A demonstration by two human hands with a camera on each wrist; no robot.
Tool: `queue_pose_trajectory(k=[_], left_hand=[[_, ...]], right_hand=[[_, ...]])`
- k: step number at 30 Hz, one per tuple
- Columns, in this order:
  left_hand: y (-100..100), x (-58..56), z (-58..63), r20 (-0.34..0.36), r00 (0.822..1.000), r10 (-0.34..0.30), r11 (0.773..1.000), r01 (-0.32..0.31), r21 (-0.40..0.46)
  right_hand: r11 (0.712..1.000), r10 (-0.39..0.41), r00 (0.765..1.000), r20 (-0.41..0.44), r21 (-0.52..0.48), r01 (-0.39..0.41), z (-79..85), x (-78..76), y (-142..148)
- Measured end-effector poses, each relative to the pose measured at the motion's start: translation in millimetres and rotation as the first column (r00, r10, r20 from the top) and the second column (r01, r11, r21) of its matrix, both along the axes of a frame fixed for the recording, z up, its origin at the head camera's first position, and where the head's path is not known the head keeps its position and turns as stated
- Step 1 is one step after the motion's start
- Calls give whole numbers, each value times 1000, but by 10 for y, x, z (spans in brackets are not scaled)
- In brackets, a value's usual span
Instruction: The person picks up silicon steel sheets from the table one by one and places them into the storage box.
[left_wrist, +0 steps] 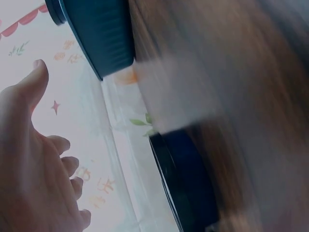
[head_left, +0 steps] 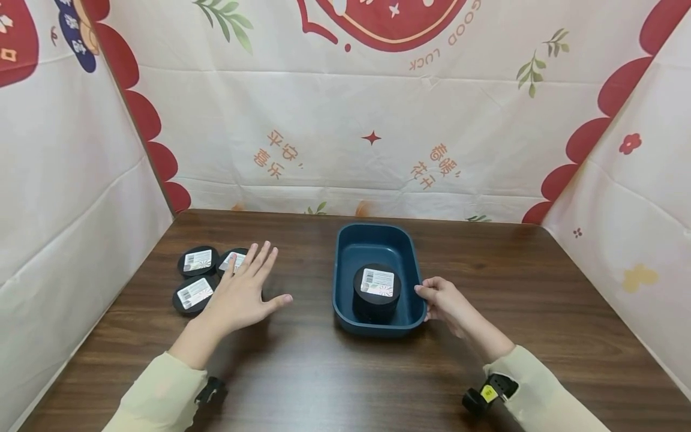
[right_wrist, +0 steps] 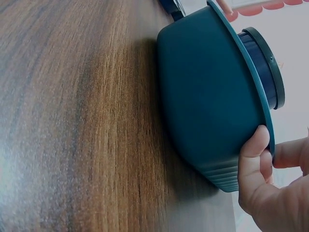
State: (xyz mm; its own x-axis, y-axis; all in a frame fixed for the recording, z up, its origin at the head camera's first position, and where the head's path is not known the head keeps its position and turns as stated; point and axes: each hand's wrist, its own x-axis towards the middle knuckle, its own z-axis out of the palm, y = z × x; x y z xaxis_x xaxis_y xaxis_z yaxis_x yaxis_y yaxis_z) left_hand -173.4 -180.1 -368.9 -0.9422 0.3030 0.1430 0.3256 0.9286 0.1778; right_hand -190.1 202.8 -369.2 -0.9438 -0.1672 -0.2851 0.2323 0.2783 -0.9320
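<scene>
A dark blue rectangular basin (head_left: 345,258) sits on the table, its side filling much of the right wrist view (right_wrist: 207,87). Inside it stands a black round jar (head_left: 376,291) with a white label on its lid, rising above the rim. My right hand (head_left: 445,303) pinches the basin's right rim between thumb and fingers. With fingers spread, my left hand (head_left: 243,297) hovers beside three black round jars at the left and partly covers one (head_left: 232,259). The other two are a rear jar (head_left: 198,261) and a front jar (head_left: 194,295). Nothing is in the left hand.
The brown wooden table (head_left: 302,372) ends at a printed white cloth (head_left: 345,126) behind it, with more cloth on both sides. A wrist strap with a black device (head_left: 477,401) is on the right forearm; another (head_left: 209,390) is on the left.
</scene>
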Motion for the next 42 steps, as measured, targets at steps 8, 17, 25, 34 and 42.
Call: queue_pose_trajectory(k=[8, 17, 25, 34, 42], left_hand=[[-260, 22, -8, 27, 998, 60, 997, -62, 51], [-633, 19, 98, 92, 983, 158, 979, -168, 117], [-934, 21, 129, 223, 952, 209, 949, -252, 186], [-1196, -3, 62, 361, 911, 201, 922, -300, 245], [-1302, 23, -50, 398, 908, 131, 879, -292, 376]], right_hand=[[1000, -6, 1000, 9, -6, 6, -17, -5, 10], [1000, -1, 1000, 5, -5, 1, -13, 4, 8], [1000, 0, 1000, -3, -12, 0, -10, -13, 7], [1000, 2, 1000, 3, -17, -2, 3, -7, 10], [1000, 9, 1000, 10, -22, -9, -1, -15, 26]])
